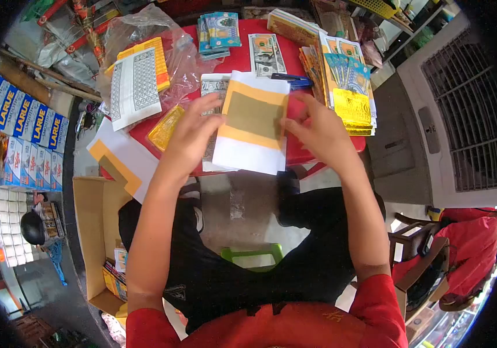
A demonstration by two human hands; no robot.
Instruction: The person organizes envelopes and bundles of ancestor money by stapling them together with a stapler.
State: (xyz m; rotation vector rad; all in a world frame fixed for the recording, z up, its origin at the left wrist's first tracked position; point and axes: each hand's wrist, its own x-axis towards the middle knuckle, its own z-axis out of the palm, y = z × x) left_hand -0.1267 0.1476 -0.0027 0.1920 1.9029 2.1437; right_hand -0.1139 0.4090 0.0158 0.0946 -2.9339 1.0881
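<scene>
My left hand point(193, 130) and my right hand point(317, 130) both grip a stack of white paper sheets point(252, 124) printed with an orange border and a dull gold square. The stack lies tilted over the near edge of a low red table point(242, 58). My left fingers pinch its left edge, my right fingers its right edge. Under the stack lie printed banknote-style sheets point(210, 86).
On the table are a banknote stack point(267, 53), blue note bundles point(219, 32), colourful paper packs with gold foil point(350, 87), a gold foil piece point(166, 127) and a plastic bag with printed sheets point(138, 75). An open cardboard box point(95, 232) stands left; beer cartons point(22, 116) beyond.
</scene>
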